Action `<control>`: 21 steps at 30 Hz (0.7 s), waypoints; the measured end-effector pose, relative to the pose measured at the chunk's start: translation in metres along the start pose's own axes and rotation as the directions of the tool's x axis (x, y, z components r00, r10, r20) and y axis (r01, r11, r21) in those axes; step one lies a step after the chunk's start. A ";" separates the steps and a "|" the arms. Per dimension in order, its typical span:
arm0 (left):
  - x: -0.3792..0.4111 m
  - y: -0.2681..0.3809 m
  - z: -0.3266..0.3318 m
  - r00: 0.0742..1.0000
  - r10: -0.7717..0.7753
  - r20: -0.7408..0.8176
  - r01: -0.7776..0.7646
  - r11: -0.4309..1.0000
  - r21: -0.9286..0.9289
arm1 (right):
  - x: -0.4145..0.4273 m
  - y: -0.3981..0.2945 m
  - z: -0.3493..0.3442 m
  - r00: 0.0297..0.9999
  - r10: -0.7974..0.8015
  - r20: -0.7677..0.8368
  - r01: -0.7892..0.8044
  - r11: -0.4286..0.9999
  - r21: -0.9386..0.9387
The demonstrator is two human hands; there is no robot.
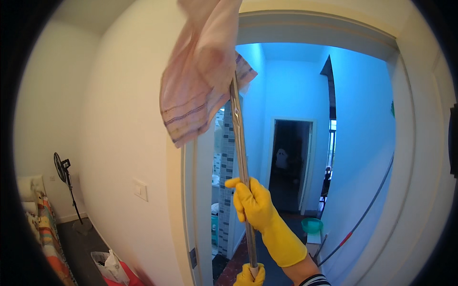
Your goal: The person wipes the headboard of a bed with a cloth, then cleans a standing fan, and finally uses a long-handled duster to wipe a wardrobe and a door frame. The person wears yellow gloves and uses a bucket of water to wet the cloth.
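Both my hands wear yellow rubber gloves and hold one metal pole, which rises nearly upright before a doorway. My right hand grips it about midway, with the forearm coming from the lower right. Below it, at the bottom edge, my left hand is closed round the pole's lower end. A pink cloth with dark stripes hangs over the pole's top, beside the wall and the upper left of the door frame. The cloth hides the pole's upper end.
Left of the doorway are a light switch, a standing fan, a bed with a colourful cover and a white plastic bag on the floor. Beyond it, a green basin and a long pole with a red joint stand by the right wall.
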State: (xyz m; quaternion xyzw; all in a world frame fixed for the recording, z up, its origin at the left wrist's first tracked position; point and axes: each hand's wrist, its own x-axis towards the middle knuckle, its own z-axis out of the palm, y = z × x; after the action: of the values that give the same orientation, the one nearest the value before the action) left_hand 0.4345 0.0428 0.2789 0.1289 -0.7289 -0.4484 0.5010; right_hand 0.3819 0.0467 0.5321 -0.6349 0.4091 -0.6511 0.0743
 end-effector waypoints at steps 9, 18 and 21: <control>0.026 0.028 -0.034 0.989 0.143 0.046 -0.147 0.984 0.102 | 0.021 0.008 -0.011 0.997 -0.050 -0.064 0.063 0.972 0.226; 0.026 0.015 -0.019 0.923 0.348 0.166 -0.378 0.901 0.213 | -0.024 0.001 -0.064 0.923 -0.216 -0.317 0.304 0.916 0.261; 0.038 0.031 -0.013 0.870 0.446 0.210 -0.480 0.863 0.157 | -0.039 -0.019 -0.094 0.852 -0.293 -0.433 0.409 0.890 0.203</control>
State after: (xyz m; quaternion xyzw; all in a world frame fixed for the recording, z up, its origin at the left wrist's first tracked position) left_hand 0.4356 0.0292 0.3277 -0.0377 -0.8198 -0.2464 0.5155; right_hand 0.3133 0.1241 0.5273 -0.5390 0.1921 -0.8192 -0.0389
